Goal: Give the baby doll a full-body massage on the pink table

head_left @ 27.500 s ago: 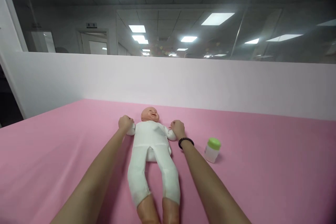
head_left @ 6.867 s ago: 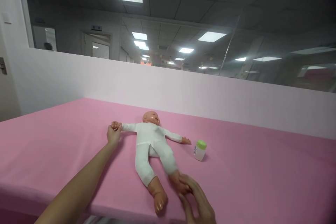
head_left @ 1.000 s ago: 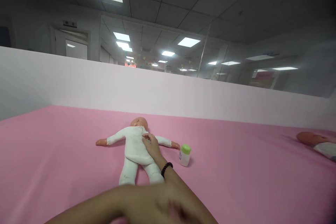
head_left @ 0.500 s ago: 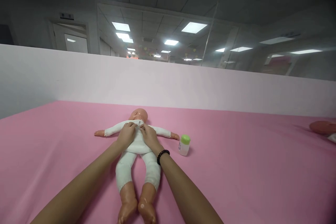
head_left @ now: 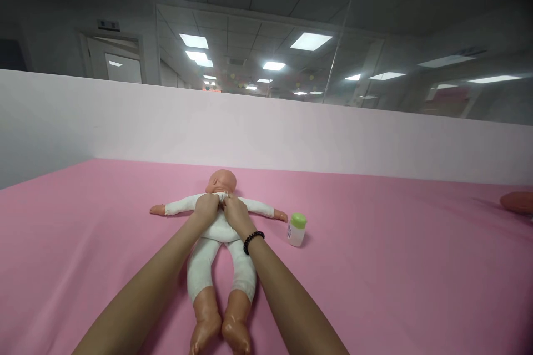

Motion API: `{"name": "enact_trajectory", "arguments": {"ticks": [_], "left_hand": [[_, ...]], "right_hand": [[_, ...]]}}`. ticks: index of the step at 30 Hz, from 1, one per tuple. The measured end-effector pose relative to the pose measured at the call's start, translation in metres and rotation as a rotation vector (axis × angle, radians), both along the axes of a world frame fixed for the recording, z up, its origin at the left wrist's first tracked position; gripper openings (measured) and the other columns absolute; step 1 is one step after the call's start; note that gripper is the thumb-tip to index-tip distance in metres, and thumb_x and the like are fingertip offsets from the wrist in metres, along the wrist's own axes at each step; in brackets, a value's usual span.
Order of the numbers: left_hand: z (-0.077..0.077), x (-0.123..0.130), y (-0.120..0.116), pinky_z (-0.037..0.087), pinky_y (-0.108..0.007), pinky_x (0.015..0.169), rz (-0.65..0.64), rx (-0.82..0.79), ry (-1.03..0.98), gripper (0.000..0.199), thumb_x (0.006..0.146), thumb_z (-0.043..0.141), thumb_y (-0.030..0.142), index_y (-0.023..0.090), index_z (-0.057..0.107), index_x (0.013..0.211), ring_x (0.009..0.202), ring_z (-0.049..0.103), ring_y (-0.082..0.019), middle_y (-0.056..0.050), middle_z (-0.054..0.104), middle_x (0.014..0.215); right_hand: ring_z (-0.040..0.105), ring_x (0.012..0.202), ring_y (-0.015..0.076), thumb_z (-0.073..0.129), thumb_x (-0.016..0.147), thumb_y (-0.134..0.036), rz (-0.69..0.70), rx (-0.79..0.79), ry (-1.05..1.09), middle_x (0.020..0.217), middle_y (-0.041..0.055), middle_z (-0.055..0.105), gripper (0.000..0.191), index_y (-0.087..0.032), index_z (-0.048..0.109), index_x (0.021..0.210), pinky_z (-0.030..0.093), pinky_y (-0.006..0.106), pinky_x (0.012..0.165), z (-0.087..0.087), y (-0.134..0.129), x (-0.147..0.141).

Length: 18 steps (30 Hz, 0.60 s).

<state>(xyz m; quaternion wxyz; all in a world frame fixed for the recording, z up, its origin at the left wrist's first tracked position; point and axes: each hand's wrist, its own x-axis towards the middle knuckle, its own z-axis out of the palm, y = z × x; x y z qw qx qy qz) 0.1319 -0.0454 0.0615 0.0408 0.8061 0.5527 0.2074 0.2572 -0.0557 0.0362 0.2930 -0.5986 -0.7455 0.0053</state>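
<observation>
Nearest, the bare peach-coloured feet (head_left: 207, 324) of a plastic baby doll (head_left: 220, 230) point toward the person, and the doll lies on its back on a smooth pink-covered counter (head_left: 83, 266). Its legs and outstretched arms are covered by a soft white cloth suit (head_left: 200, 272). The hands are close together at the top of the doll's chest: the left hand (head_left: 207, 208) and the right hand (head_left: 236, 216) both pinch the suit's gathered white collar (head_left: 224, 197), just below the bald head (head_left: 220, 181). A black beaded bracelet (head_left: 253, 242) circles the right wrist. Just beyond the doll's outstretched hand, a small white bottle with a green cap (head_left: 296, 230) stands upright. At the far right edge lies a rounded flesh-toned object (head_left: 516, 202), cut off by the view. Behind everything rises a pale pink partition (head_left: 266, 133).
</observation>
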Motion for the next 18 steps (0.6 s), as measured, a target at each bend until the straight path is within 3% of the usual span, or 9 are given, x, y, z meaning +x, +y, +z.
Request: {"name": "enact_trajectory", "arguments": {"ticks": [3, 5, 9, 14, 18], "left_hand": [[0.004, 0.003, -0.001, 0.040, -0.031, 0.076, 0.029, 0.023, 0.130, 0.028, 0.090, 0.042, 0.006, 0.007, 0.069, 0.086, 0.079, 0.061, -0.021, -0.014, 0.068, 0.083], [0.012, -0.002, -0.001, 0.041, -0.030, 0.074, -0.011, 0.005, 0.143, 0.023, 0.089, 0.048, 0.011, 0.011, 0.070, 0.084, 0.077, 0.062, -0.020, -0.011, 0.069, 0.083], [0.027, -0.018, -0.003, 0.039, -0.028, 0.066, -0.081, -0.095, 0.075, 0.013, 0.082, 0.059, 0.017, 0.017, 0.070, 0.076, 0.071, 0.061, -0.018, -0.006, 0.069, 0.077], [0.021, -0.017, -0.009, 0.036, -0.029, 0.062, -0.033, -0.114, 0.072, 0.017, 0.081, 0.055, 0.015, 0.014, 0.064, 0.066, 0.065, 0.056, -0.016, -0.006, 0.065, 0.070], [0.023, -0.017, -0.007, 0.036, -0.030, 0.064, -0.059, -0.105, 0.090, 0.019, 0.080, 0.057, 0.015, 0.014, 0.063, 0.063, 0.066, 0.057, -0.018, -0.006, 0.062, 0.067]], "right_hand": [[0.059, 0.096, 0.0226, 0.038, 0.095, -0.009, 0.060, 0.084, -0.014, 0.107, 0.0108, 0.066, 0.029, -0.018, 0.066, 0.095, 0.043, 0.032, 0.082, 0.006, -0.009, 0.002], [0.059, 0.098, 0.0233, 0.046, 0.092, -0.010, 0.081, 0.117, 0.002, 0.104, 0.0104, 0.067, 0.021, -0.018, 0.066, 0.092, 0.043, 0.033, 0.083, 0.012, -0.015, 0.005], [0.062, 0.086, 0.0200, 0.063, 0.081, -0.017, 0.119, 0.022, 0.180, 0.089, 0.0050, 0.070, 0.003, -0.018, 0.066, 0.081, 0.044, 0.030, 0.075, 0.014, -0.020, 0.011], [0.062, 0.075, 0.0195, 0.053, 0.084, -0.012, 0.096, -0.008, 0.162, 0.078, 0.0057, 0.069, 0.019, -0.018, 0.067, 0.072, 0.042, 0.030, 0.068, 0.003, -0.019, 0.008], [0.063, 0.080, 0.0212, 0.054, 0.083, -0.012, 0.089, 0.049, 0.144, 0.082, 0.0066, 0.070, 0.017, -0.018, 0.066, 0.073, 0.045, 0.032, 0.071, 0.007, -0.020, 0.005]]}}
